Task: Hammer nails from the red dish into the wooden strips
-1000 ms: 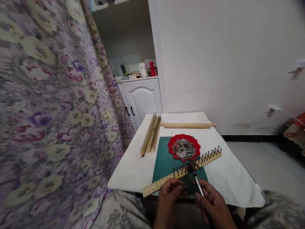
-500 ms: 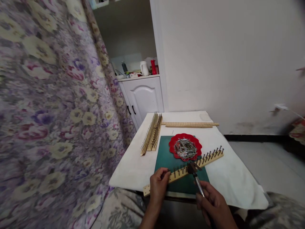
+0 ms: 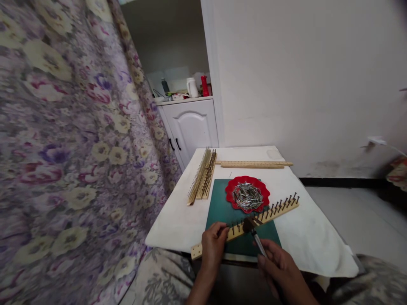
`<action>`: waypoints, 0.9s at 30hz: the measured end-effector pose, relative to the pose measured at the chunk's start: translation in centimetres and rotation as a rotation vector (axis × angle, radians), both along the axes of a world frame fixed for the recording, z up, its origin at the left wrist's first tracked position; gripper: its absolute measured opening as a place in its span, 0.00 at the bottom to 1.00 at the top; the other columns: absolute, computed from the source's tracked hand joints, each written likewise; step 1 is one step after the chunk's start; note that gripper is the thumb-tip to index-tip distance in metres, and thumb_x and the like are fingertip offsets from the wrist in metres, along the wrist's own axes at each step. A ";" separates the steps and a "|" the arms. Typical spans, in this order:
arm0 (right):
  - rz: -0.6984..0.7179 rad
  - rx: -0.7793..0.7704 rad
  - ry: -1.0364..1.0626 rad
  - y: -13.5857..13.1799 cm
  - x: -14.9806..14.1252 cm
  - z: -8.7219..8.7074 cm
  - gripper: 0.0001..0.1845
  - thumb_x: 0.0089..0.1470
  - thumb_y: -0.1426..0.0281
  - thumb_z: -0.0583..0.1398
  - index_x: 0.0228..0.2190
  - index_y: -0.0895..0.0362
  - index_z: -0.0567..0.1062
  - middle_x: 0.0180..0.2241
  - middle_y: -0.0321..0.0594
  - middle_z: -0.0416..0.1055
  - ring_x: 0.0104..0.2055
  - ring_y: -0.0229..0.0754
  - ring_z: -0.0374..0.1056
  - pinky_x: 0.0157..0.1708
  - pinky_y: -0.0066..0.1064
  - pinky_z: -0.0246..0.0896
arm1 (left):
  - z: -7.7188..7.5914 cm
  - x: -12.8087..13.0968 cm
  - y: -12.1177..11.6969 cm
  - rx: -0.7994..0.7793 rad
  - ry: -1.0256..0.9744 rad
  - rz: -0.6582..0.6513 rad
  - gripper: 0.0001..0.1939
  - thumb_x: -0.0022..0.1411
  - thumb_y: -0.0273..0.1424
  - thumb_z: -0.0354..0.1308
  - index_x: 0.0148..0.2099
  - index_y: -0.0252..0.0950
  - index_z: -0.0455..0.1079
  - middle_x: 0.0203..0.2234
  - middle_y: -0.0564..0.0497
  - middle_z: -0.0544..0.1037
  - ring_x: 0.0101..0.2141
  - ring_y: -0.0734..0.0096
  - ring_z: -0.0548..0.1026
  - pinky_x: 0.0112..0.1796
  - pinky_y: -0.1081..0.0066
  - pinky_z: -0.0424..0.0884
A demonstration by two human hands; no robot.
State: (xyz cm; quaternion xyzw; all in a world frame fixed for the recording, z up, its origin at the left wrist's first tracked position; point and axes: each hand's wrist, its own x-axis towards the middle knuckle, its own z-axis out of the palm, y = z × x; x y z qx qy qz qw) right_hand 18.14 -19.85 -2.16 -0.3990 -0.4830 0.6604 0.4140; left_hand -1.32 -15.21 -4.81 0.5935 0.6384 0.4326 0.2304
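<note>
A wooden strip (image 3: pixel 235 234) with rows of upright dark nails lies slantwise across a green mat (image 3: pixel 219 207). At its left part, my left hand (image 3: pixel 215 242) is closed, thumb and fingertips pinched on what looks like a nail, mostly hidden by the fingers. Bare holes show in the strip's near left end. My right hand (image 3: pixel 280 264) grips a claw hammer (image 3: pixel 259 244) by its metal handle, the dark head over the nails just right of my left fingers. Behind the strip, a red scalloped dish (image 3: pixel 229 186) holds a heap of loose silvery nails (image 3: pixel 248 196).
Nail-studded strips (image 3: pixel 202 178) lie at the left of the white-covered table (image 3: pixel 178 224). More wooden strips (image 3: pixel 254 164) lie along the back. A floral curtain (image 3: pixel 79 148) hangs at the left; a white cabinet (image 3: pixel 192 127) and a wall stand behind.
The hammer and my right hand have moved a little left, bringing the head closer to my left fingers. My left hand stays at the same part of the strip.
</note>
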 end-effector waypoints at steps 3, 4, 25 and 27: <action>0.041 -0.003 0.009 0.4 -0.4 1.2 0.23 0.53 0.57 0.57 0.44 0.59 0.62 0.17 0.26 0.66 0.08 0.26 0.51 0.09 0.18 0.39 | 0.2 0.1 0.0 0.003 0.018 0.000 0.07 0.57 0.31 0.54 0.31 0.36 0.73 0.26 0.53 0.76 0.30 0.71 0.72 0.31 0.76 0.64; 0.051 0.000 0.012 0.5 -0.5 1.6 0.21 0.54 0.58 0.57 0.44 0.59 0.62 0.17 0.26 0.66 0.08 0.26 0.51 0.09 0.18 0.40 | 0.2 0.1 0.0 0.001 0.019 -0.004 0.07 0.56 0.31 0.54 0.31 0.36 0.73 0.26 0.53 0.76 0.29 0.71 0.72 0.31 0.76 0.64; 0.165 0.067 -0.036 2.1 -3.6 2.1 0.15 0.56 0.61 0.55 0.42 0.57 0.65 0.17 0.26 0.67 0.09 0.28 0.52 0.09 0.19 0.43 | 0.0 0.1 -0.2 -0.027 0.004 0.002 0.08 0.56 0.29 0.52 0.28 0.35 0.71 0.22 0.54 0.72 0.26 0.72 0.70 0.28 0.76 0.60; 0.166 0.082 -0.035 2.0 -3.5 2.1 0.15 0.55 0.62 0.56 0.41 0.57 0.65 0.17 0.26 0.66 0.09 0.28 0.52 0.09 0.19 0.43 | 0.1 0.1 -0.3 -0.031 0.009 0.007 0.09 0.55 0.28 0.51 0.27 0.35 0.71 0.21 0.54 0.71 0.25 0.73 0.69 0.27 0.76 0.59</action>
